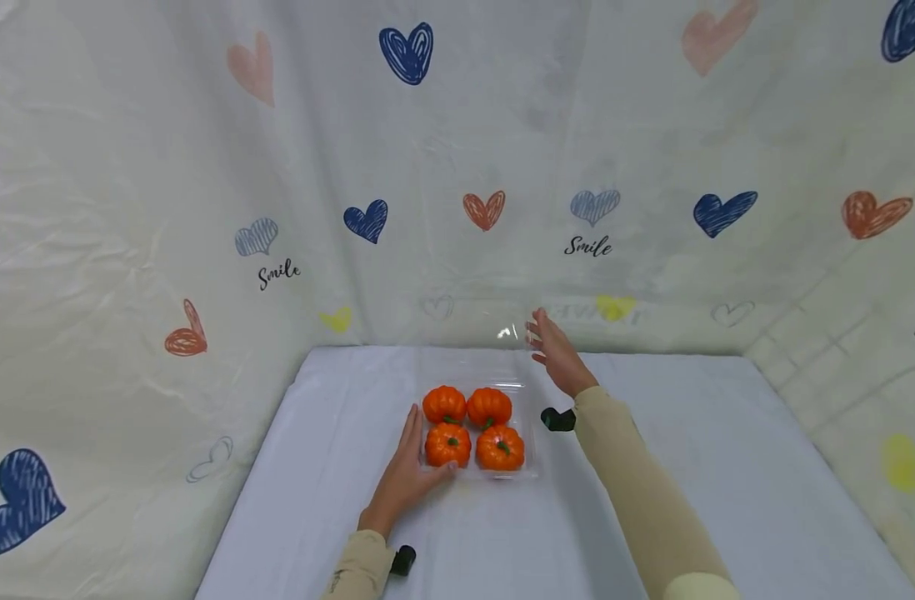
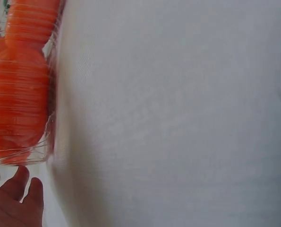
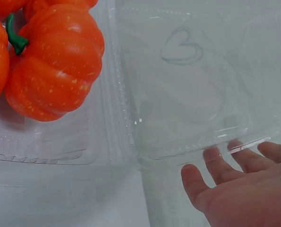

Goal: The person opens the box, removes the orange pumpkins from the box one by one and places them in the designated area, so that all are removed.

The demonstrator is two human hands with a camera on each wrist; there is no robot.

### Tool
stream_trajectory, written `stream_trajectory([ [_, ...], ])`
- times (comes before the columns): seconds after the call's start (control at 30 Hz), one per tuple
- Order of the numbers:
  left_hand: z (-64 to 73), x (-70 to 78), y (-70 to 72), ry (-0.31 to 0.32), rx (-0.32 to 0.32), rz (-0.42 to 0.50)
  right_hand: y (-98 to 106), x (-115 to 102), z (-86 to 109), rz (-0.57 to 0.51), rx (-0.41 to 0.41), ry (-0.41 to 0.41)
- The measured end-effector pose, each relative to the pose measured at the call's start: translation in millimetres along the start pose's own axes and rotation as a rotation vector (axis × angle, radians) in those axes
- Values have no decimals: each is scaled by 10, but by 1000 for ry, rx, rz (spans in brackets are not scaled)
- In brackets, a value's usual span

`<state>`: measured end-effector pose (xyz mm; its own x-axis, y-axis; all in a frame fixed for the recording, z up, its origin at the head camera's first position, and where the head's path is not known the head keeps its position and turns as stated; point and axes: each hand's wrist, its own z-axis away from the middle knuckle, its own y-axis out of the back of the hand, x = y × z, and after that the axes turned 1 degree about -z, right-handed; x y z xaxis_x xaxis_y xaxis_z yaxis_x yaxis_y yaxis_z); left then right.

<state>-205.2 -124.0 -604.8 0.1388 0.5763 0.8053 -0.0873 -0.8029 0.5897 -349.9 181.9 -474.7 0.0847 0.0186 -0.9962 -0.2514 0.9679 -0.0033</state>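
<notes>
A clear plastic clamshell box (image 1: 528,462) holds several small orange pumpkins (image 1: 447,445) with green stems. Its transparent lid (image 1: 472,333) is raised at the far side, hinged away from the base. My left hand (image 1: 407,487) rests against the near left corner, fingers fairly straight along the left wall and thumb at the front edge. In the left wrist view, fingertips (image 2: 35,189) show beside the box wall. My right hand (image 1: 558,354) is at the lid's right edge with fingers extended. The right wrist view shows these fingers (image 3: 218,165) touching the lid's side edge.
A white cloth covers the table (image 1: 652,450). Behind and at the sides hangs a pale curtain (image 1: 502,125) printed with hearts and words. Dark wrist-worn devices (image 1: 557,419) sit by both wrists.
</notes>
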Motion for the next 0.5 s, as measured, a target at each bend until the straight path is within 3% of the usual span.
stream_trajectory([
  [0.2, 29, -26, -19, -15, 1, -16, 24, 175, -73, -54, -12, -89],
  [0.5, 29, -62, -38, 13, -21, -12, 43, 403, -11, -89, -62, -137],
])
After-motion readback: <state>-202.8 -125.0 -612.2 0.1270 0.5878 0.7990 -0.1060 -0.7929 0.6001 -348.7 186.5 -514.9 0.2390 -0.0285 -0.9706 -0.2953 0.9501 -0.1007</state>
